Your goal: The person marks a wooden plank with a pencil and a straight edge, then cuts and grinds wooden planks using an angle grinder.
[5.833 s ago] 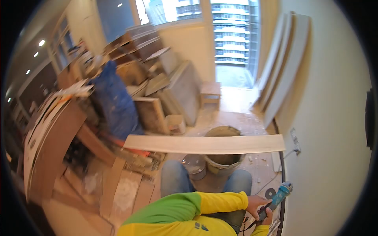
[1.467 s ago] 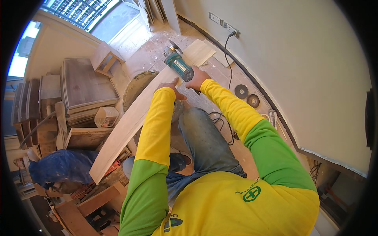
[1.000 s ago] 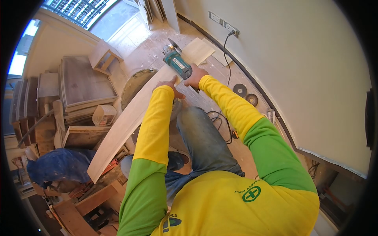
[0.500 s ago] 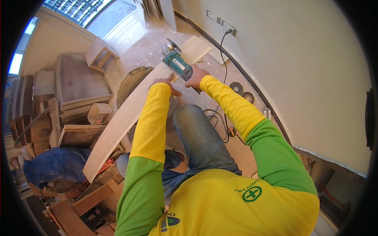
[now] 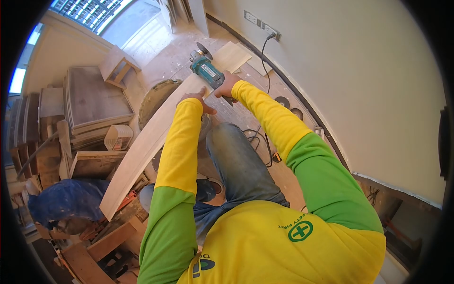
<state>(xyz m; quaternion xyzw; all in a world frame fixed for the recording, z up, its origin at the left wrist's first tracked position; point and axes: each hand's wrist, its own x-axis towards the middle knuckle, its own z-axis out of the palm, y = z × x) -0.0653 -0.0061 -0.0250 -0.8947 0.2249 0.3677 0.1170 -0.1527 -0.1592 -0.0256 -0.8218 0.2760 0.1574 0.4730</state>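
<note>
A teal angle grinder [image 5: 209, 75] with an exposed disc [image 5: 204, 50] lies over the far part of a long pale wooden board [image 5: 150, 137]. My right hand [image 5: 227, 84] is closed around the grinder's rear body. My left hand [image 5: 199, 98] grips the board's near edge just below the tool, with a finger over the top face and the thumb by the edge. The board slants from the lower left to the upper right, above my bent knee [image 5: 236, 156]. Whether the disc is spinning cannot be told.
The grinder's black cord [image 5: 265, 59] runs to a wall outlet [image 5: 270, 32] and loops on the floor. Spare discs [image 5: 283, 101] lie by the wall. Stacked panels [image 5: 99, 97], a blue plastic bag [image 5: 71, 201] and wooden frames [image 5: 111, 239] crowd the left. A round bucket-like thing [image 5: 156, 102] stands under the board.
My right hand and the grinder have shifted slightly left and toward the far end, and the disc faces the camera a little more. My left hand stays on the board.
</note>
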